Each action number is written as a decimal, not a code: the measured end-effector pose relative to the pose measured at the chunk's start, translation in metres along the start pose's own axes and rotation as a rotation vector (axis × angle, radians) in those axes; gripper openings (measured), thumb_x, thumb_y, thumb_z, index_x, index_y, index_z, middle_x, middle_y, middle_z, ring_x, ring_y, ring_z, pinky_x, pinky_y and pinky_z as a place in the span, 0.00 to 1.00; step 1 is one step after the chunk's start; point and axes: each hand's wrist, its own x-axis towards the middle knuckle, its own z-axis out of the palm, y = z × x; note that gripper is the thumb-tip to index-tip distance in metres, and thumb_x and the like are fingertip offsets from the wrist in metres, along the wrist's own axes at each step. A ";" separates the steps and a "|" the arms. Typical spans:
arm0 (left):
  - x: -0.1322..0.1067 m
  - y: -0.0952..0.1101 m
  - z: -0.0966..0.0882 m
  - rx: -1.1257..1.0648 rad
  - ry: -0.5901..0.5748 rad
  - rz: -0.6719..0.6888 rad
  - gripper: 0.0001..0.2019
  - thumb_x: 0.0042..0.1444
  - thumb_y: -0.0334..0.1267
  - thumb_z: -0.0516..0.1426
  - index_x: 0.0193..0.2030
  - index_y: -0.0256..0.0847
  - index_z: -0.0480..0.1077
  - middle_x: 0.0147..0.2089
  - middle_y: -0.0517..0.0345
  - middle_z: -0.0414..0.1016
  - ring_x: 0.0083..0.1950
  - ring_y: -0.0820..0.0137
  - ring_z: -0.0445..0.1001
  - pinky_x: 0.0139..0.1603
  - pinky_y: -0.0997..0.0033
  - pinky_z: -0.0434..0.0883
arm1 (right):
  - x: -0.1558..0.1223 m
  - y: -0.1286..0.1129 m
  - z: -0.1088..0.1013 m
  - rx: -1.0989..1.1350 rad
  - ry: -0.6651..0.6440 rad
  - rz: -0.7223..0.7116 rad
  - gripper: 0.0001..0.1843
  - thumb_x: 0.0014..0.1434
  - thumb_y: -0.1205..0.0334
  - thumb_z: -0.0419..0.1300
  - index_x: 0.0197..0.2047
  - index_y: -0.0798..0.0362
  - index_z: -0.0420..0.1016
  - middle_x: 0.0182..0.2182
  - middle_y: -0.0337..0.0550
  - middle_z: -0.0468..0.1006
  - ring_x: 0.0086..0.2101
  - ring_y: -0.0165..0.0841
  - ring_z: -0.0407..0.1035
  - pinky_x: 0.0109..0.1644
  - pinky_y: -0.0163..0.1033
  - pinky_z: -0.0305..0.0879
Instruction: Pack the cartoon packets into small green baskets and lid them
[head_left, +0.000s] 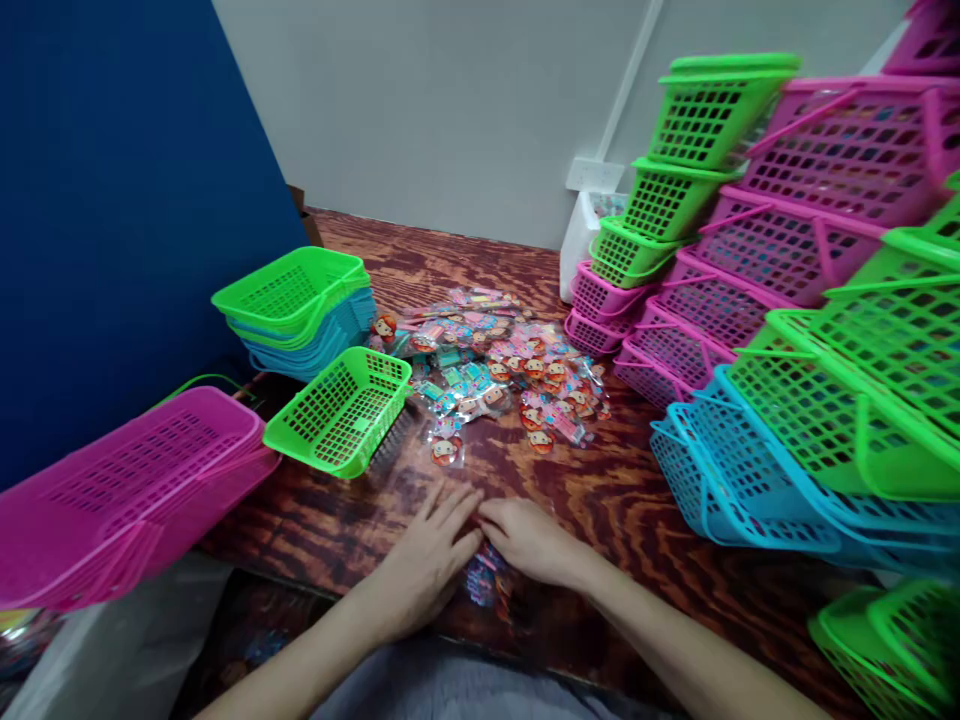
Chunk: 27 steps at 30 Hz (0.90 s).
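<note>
Both hands rest close together near the front edge of a dark wooden table (600, 490). My left hand (427, 560) lies flat with its fingers stretched out. My right hand (529, 540) curls over several small clear packets (487, 580) that show between and under the hands. Beyond them a heap of small colourful packets (502, 365) with cartoon faces is spread over the middle of the table. One green plastic basket (341, 410) lies tilted to the left of the heap.
A stack of green and blue baskets (300, 310) stands at the left, with pink baskets (127, 490) nearer me. Tall tilted stacks of green, pink and blue baskets (787, 300) fill the right side. A blue panel (112, 200) rises at the left.
</note>
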 end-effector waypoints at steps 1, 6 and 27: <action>-0.003 0.001 0.000 -0.016 -0.022 -0.003 0.22 0.58 0.31 0.54 0.60 0.41 0.63 0.66 0.44 0.60 0.69 0.55 0.55 0.73 0.44 0.40 | 0.000 0.004 -0.002 0.101 -0.092 -0.037 0.15 0.64 0.58 0.53 0.41 0.55 0.80 0.38 0.46 0.82 0.36 0.34 0.73 0.40 0.35 0.61; -0.015 0.006 0.003 -0.073 -0.031 -0.088 0.29 0.60 0.27 0.49 0.69 0.46 0.53 0.54 0.53 0.68 0.57 0.63 0.66 0.72 0.51 0.48 | 0.027 0.025 -0.037 0.281 -0.132 0.062 0.20 0.62 0.49 0.55 0.36 0.57 0.79 0.30 0.43 0.80 0.31 0.33 0.73 0.35 0.34 0.64; -0.003 0.011 0.002 -0.091 -0.099 -0.233 0.27 0.58 0.30 0.52 0.65 0.40 0.57 0.63 0.44 0.62 0.60 0.54 0.62 0.62 0.53 0.62 | 0.133 0.010 -0.042 -0.502 0.381 0.157 0.33 0.60 0.71 0.54 0.68 0.51 0.57 0.59 0.53 0.68 0.57 0.43 0.58 0.59 0.46 0.53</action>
